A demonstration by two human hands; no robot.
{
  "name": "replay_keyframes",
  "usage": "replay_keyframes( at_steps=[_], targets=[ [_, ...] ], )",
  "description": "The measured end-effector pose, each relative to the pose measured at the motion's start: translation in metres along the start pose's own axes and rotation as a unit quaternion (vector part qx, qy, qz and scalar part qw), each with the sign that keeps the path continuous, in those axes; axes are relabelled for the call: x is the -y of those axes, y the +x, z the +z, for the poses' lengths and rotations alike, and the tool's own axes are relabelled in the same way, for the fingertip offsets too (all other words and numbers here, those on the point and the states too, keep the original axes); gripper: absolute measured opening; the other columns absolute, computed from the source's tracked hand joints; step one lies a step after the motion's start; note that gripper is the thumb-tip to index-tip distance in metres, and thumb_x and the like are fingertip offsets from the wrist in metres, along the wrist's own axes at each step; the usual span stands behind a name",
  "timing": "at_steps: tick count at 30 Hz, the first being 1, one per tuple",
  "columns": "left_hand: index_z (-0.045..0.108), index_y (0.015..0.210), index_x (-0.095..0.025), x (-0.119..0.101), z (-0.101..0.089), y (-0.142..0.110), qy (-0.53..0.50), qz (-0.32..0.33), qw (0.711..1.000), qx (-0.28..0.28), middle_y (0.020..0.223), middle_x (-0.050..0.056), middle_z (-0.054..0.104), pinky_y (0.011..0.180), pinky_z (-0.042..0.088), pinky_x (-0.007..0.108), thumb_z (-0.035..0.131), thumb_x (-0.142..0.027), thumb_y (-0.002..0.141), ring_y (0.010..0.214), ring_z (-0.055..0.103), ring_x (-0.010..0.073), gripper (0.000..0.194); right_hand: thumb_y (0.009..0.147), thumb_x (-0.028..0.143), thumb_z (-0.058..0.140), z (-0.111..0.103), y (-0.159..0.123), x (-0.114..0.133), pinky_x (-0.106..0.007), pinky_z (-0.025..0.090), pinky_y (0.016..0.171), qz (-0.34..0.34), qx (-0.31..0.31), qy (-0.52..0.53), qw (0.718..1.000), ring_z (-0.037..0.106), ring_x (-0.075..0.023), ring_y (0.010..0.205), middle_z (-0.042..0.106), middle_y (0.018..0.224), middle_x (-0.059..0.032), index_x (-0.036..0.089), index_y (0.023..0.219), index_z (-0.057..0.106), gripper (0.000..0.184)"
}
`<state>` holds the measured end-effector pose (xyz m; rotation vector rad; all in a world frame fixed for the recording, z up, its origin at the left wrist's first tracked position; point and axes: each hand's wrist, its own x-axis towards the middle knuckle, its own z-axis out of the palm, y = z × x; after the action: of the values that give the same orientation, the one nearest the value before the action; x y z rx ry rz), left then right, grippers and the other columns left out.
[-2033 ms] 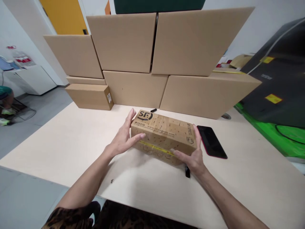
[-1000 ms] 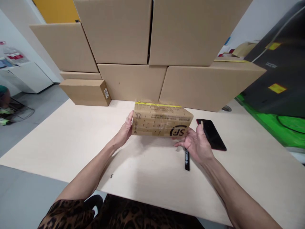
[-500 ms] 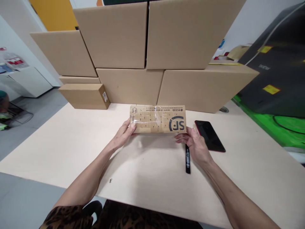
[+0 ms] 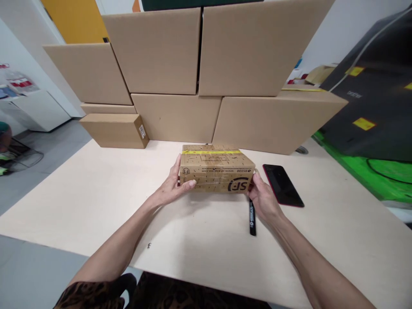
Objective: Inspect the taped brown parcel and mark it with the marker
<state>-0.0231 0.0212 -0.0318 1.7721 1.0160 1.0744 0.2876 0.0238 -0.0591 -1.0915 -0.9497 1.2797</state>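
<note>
A small cardboard parcel box [image 4: 209, 182] with dark printed lettering is between my two hands, its front face toward me and its top showing a strip of yellow tape. My left hand [image 4: 172, 184] holds the left end, thumb stretched along the front face and fingers on the side. At the right end, my right hand [image 4: 262, 197] grips the box by its front corner, some fingers hidden behind it. Just below that hand, a slim black stick-like item [image 4: 252, 221] with white lettering lies on the table; its kind is unclear.
A black tablet or large phone [image 4: 283, 185] with a red edge lies right of my hand on the pale table [image 4: 96, 193]. Stacked large cartons [image 4: 175, 118] form a wall behind, with a smaller brown box [image 4: 112, 131] at left. A dark machine case [image 4: 370, 94] stands at right.
The parcel box has tipped so its taped top now shows, and its front face sits lower. Both hands keep their hold; the left thumb now lies further across the front.
</note>
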Motion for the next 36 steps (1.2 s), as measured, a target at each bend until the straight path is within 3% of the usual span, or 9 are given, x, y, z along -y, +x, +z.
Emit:
replay_keyframes(
  at_steps=[4, 7, 11, 14, 18, 22, 28, 32, 36],
  targets=[
    [0.009, 0.179, -0.032, 0.011, -0.022, -0.002, 0.099, -0.044, 0.993, 0.051, 0.185, 0.021, 0.010, 0.134, 0.021, 0.078, 0.089, -0.060, 0.081, 0.171, 0.005, 0.0519, 0.129, 0.085, 0.086, 0.069, -0.004, 0.003, -0.004, -0.049, 0.066, 0.103, -0.018, -0.019, -0.050, 0.998, 0.076, -0.0334, 0.126, 0.087, 0.116, -0.0078, 0.027, 0.106, 0.082, 0.063],
    [0.009, 0.179, -0.026, 0.011, -0.034, -0.002, 0.151, -0.090, 0.982, 0.064, 0.185, 0.024, 0.001, 0.135, 0.011, 0.079, 0.093, -0.063, 0.074, 0.172, -0.005, 0.0524, 0.139, 0.092, 0.080, 0.067, -0.008, 0.006, -0.006, -0.048, 0.058, 0.115, -0.032, -0.012, -0.066, 0.997, 0.074, -0.0302, 0.131, 0.086, 0.121, -0.0057, 0.028, 0.104, 0.083, 0.056],
    [0.017, 0.178, -0.023, -0.005, -0.024, 0.002, 0.052, -0.067, 0.991, 0.102, 0.182, 0.024, 0.025, 0.137, 0.024, 0.072, 0.084, -0.066, 0.084, 0.169, 0.024, 0.0492, 0.123, 0.091, 0.077, 0.071, -0.008, 0.006, -0.007, -0.051, 0.054, 0.120, -0.048, -0.011, -0.071, 0.996, 0.068, -0.0306, 0.140, 0.085, 0.127, -0.0053, 0.028, 0.110, 0.082, 0.054],
    [0.028, 0.175, -0.021, -0.020, -0.008, 0.005, -0.080, -0.063, 0.990, 0.094, 0.174, 0.020, 0.045, 0.136, 0.036, 0.061, 0.062, -0.072, 0.099, 0.163, 0.042, 0.0423, 0.097, 0.094, 0.076, 0.069, -0.005, 0.003, -0.005, -0.053, 0.056, 0.118, -0.036, 0.020, -0.049, 0.998, 0.066, -0.0325, 0.143, 0.082, 0.135, -0.0082, 0.026, 0.119, 0.081, 0.057],
    [0.018, 0.178, -0.025, -0.022, 0.000, 0.003, -0.098, -0.107, 0.988, 0.054, 0.183, 0.014, 0.032, 0.141, 0.025, 0.054, 0.066, -0.066, 0.100, 0.170, 0.029, 0.0386, 0.100, 0.098, 0.073, 0.065, -0.005, 0.002, -0.002, -0.051, 0.050, 0.126, -0.069, 0.054, -0.051, 0.995, 0.062, -0.0313, 0.149, 0.075, 0.150, -0.0071, 0.028, 0.132, 0.077, 0.057],
    [0.006, 0.179, -0.031, -0.012, 0.000, 0.001, -0.133, -0.119, 0.984, 0.018, 0.188, 0.010, 0.019, 0.140, 0.026, 0.055, 0.080, -0.056, 0.091, 0.172, 0.022, 0.0401, 0.117, 0.100, 0.071, 0.065, -0.009, 0.005, -0.004, -0.048, 0.034, 0.137, -0.092, 0.056, -0.083, 0.991, 0.053, -0.0287, 0.158, 0.067, 0.160, -0.0033, 0.032, 0.139, 0.074, 0.056],
    [0.025, 0.175, -0.034, -0.012, 0.000, 0.003, -0.125, -0.162, 0.979, -0.017, 0.178, 0.012, 0.042, 0.127, 0.044, 0.058, 0.074, -0.064, 0.094, 0.157, 0.047, 0.0423, 0.100, 0.087, 0.077, 0.075, -0.019, 0.012, 0.009, -0.056, 0.047, 0.127, -0.057, 0.049, -0.122, 0.990, 0.068, -0.0356, 0.140, 0.077, 0.144, -0.0112, 0.026, 0.128, 0.080, 0.066],
    [0.031, 0.172, -0.029, -0.011, 0.000, 0.006, -0.096, -0.161, 0.982, -0.009, 0.171, 0.018, 0.048, 0.119, 0.050, 0.061, 0.070, -0.078, 0.091, 0.141, 0.061, 0.0420, 0.102, 0.091, 0.064, 0.076, -0.041, 0.013, 0.033, -0.060, 0.059, 0.109, -0.132, -0.017, -0.268, 0.954, 0.077, -0.0356, 0.119, 0.081, 0.132, -0.0124, 0.026, 0.123, 0.081, 0.050],
    [0.010, 0.177, -0.026, -0.005, -0.003, 0.007, -0.075, -0.141, 0.987, 0.019, 0.181, 0.023, 0.027, 0.127, 0.042, 0.066, 0.072, -0.083, 0.086, 0.147, 0.057, 0.0445, 0.124, 0.103, 0.040, 0.060, -0.070, -0.002, 0.049, -0.054, 0.065, 0.101, -0.229, 0.064, -0.450, 0.861, 0.080, -0.0321, 0.111, 0.081, 0.127, -0.0103, 0.030, 0.127, 0.080, 0.032]
  ],
)
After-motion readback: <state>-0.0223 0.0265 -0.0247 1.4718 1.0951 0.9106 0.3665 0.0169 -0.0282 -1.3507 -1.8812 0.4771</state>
